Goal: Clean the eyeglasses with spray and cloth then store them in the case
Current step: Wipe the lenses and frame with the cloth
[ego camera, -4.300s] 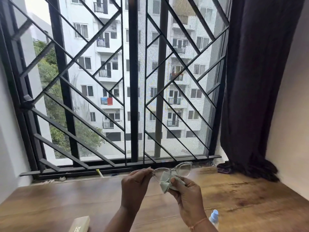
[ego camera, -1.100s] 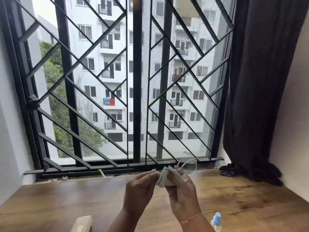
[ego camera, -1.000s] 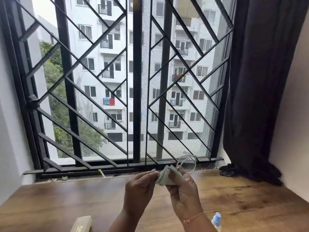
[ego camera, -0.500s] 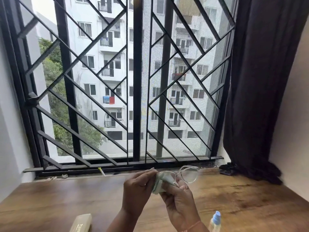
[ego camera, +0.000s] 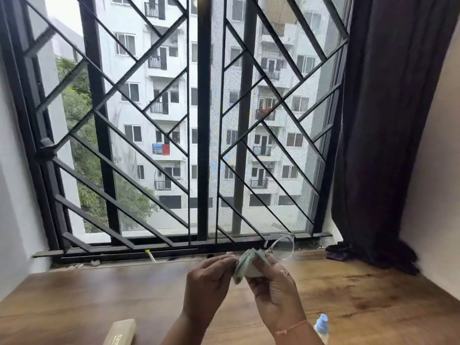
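Clear-framed eyeglasses are held up above the wooden table, one lens sticking out to the upper right. My left hand pinches the frame at its left end. My right hand grips a pale green cloth folded over the other lens, which is hidden. A spray bottle with a blue cap stands at the lower right beside my wrist. A beige glasses case lies at the bottom left, partly cut off by the frame edge.
A barred window runs along the table's far edge. A dark curtain hangs at the right, bunched on the table corner. White walls close in both sides. A small yellow-tipped stick lies on the sill.
The glasses have tilted, so the free lens now stands higher and to the right. The cloth has shifted over the covered lens. Both hands stay in the same place.
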Demonstrator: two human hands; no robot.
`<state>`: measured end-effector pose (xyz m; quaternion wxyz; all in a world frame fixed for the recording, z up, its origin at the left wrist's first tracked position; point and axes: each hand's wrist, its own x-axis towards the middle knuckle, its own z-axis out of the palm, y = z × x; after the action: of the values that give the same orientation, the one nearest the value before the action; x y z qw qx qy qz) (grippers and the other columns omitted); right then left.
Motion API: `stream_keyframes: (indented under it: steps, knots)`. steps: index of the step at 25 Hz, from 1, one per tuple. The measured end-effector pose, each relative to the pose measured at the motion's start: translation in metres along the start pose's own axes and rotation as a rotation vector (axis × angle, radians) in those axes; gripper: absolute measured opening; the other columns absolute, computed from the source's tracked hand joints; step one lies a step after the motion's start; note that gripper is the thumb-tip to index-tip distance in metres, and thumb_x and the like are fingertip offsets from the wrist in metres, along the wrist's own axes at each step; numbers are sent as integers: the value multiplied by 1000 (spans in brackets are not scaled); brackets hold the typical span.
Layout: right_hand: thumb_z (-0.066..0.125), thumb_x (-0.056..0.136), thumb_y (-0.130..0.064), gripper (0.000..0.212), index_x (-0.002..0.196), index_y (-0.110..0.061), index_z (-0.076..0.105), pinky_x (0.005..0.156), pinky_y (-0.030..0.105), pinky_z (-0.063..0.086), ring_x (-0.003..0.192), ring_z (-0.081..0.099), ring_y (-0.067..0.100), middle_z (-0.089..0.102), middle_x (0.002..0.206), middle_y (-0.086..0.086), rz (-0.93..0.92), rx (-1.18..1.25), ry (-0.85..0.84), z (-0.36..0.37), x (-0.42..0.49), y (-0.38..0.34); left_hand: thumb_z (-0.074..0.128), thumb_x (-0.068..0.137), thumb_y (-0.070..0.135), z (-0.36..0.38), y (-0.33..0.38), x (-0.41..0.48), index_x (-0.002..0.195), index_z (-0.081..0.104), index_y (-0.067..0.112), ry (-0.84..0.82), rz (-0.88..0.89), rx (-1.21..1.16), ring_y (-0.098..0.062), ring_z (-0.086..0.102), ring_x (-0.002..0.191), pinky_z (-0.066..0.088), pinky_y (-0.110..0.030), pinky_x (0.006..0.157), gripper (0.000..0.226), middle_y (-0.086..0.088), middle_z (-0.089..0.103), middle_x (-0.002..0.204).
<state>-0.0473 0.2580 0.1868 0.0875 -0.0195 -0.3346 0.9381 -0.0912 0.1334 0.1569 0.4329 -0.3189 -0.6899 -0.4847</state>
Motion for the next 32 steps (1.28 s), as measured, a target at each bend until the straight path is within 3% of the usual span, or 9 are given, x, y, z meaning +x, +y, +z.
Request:
stream_keyframes:
  steps: [5, 8, 12, 16, 19, 23, 26, 29, 32]
  knots:
    - [87, 32, -6, 62, 87, 4, 60, 54, 24, 56, 60, 67, 21, 69, 69, 14, 22, 11, -30, -11, 4, 0, 62, 76, 17, 0, 3, 1, 80, 75, 13, 29, -24, 2, 2, 67, 81, 53, -12, 73, 14, 2, 74, 84]
    - [94, 20, -10, 79, 89, 6, 61, 54, 26, 57, 60, 67, 23, 69, 70, 16, 28, -5, -31, -13, 3, 0, 62, 76, 19, -1, 4, 1, 79, 75, 12, 33, -25, 9, 2, 67, 81, 52, -10, 74, 16, 3, 73, 84]
    - [78, 39, -3, 70, 104, 9, 56, 50, 25, 56, 49, 64, 15, 69, 63, 12, 10, -25, -38, -17, 0, 0, 65, 74, 23, -2, 2, 2, 77, 75, 12, 76, -56, -14, 3, 68, 80, 52, -10, 72, 15, 5, 73, 82]
    - [85, 30, -2, 96, 118, 12, 49, 51, 29, 57, 60, 68, 23, 71, 74, 17, 8, -45, 38, -36, -3, 4, 67, 72, 24, -6, -2, 4, 76, 75, 13, 125, -73, -27, 4, 67, 78, 51, -8, 71, 14, 2, 74, 78]
    - [93, 6, -12, 129, 122, 14, 44, 48, 28, 57, 56, 68, 20, 71, 71, 16, -127, -96, 80, -51, -12, -3, 68, 70, 27, -12, -6, 6, 88, 69, 20, 155, -90, -39, 4, 67, 76, 53, -11, 70, 19, 11, 70, 92]
    - [82, 50, 3, 88, 129, 3, 43, 52, 21, 57, 52, 65, 6, 71, 58, -2, -438, -218, 121, -56, -7, -40, 74, 67, 25, -17, -9, 8, 90, 68, 24, 153, -132, -32, 2, 68, 72, 55, -18, 67, 24, 27, 68, 92]
    - [89, 38, -25, 109, 135, -7, 41, 65, 18, 56, 60, 65, 4, 74, 65, -5, -682, -417, 178, -40, 4, -66, 73, 67, 26, -21, -5, 10, 90, 68, 24, 115, -132, -43, 6, 66, 73, 51, -9, 68, 23, 44, 61, 86]
    - [79, 56, -18, 93, 139, -20, 36, 77, 32, 56, 73, 70, 15, 76, 80, 1, -789, -617, 45, -34, 6, -73, 68, 68, 32, -23, -2, 11, 89, 69, 24, 99, -135, -49, 9, 65, 72, 48, -5, 67, 23, 46, 60, 84]
    - [78, 56, -54, 94, 138, -36, 34, 82, 41, 54, 81, 72, 19, 76, 84, -2, -838, -829, -54, -35, 8, -74, 75, 64, 26, -22, -1, 11, 84, 72, 21, 92, -152, -65, 6, 66, 70, 49, -6, 66, 21, 42, 63, 80]
